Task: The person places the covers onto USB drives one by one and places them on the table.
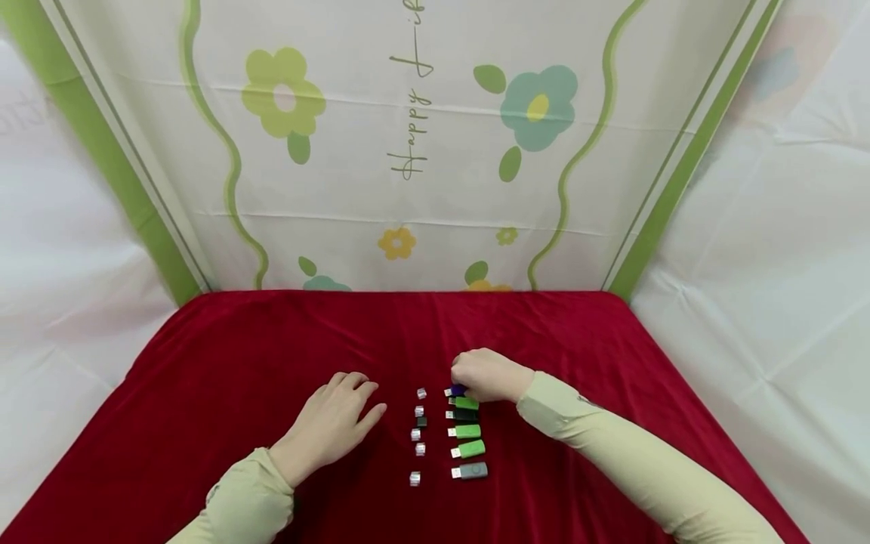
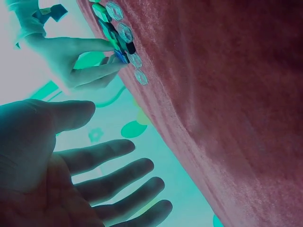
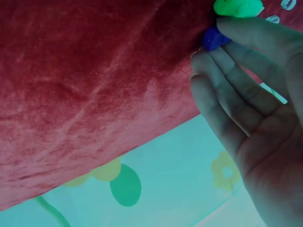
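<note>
The left hand (image 1: 331,423) lies flat with relaxed, spread fingers on the red velvet cloth of the table (image 1: 217,378), holding nothing. Just to its right runs a column of small clear plastic caps (image 1: 419,433), then a column of green, black and grey USB sticks (image 1: 466,440). At the far end of that column the right hand (image 1: 485,375) pinches a small blue USB stick (image 1: 457,391) against the cloth with thumb and fingertips; a green stick (image 3: 238,7) lies just beside it
</note>
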The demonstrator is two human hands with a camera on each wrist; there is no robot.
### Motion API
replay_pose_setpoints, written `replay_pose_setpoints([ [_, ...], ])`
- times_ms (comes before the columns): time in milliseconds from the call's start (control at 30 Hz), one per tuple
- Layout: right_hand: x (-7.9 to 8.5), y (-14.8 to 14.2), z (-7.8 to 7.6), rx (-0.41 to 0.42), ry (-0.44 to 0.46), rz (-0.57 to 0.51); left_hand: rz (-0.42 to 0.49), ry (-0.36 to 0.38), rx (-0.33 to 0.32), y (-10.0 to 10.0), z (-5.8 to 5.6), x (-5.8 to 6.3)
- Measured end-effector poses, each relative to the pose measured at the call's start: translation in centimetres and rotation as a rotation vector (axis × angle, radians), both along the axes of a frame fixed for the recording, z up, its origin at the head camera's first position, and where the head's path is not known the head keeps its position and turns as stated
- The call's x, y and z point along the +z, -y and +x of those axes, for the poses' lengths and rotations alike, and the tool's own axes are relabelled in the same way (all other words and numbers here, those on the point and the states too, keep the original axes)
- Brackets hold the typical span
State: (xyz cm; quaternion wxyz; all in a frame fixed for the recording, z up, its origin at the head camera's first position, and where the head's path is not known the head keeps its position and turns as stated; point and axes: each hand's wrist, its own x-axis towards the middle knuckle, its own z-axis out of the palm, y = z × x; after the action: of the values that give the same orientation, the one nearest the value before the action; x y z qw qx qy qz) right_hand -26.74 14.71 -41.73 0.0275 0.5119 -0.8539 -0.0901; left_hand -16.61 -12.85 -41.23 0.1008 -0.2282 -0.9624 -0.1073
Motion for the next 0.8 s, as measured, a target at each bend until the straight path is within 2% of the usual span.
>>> replay_pose_setpoints([
  [267,0.4,0.4,-0.3,-0.038,0.022,-0.021,-0.014,-0.004,0.003,0.1,0.0,0.1],
  [433,1.2,-0.3,-0.2,-0.087,0.015,-0.129,-0.016,0.001,-0.003,-0.1,0.0,0.1],
  [600,2.4,-0.7,0.5,-0.132,0.035,-0.262,-0.020,0.018,-0.020,-0.5,0.2,0.5],
  [800,3.3,-1.0,1.9,-0.181,0.049,-0.323,-0.025,0.019,-0.038,-1.1,0.2,0.9],
])
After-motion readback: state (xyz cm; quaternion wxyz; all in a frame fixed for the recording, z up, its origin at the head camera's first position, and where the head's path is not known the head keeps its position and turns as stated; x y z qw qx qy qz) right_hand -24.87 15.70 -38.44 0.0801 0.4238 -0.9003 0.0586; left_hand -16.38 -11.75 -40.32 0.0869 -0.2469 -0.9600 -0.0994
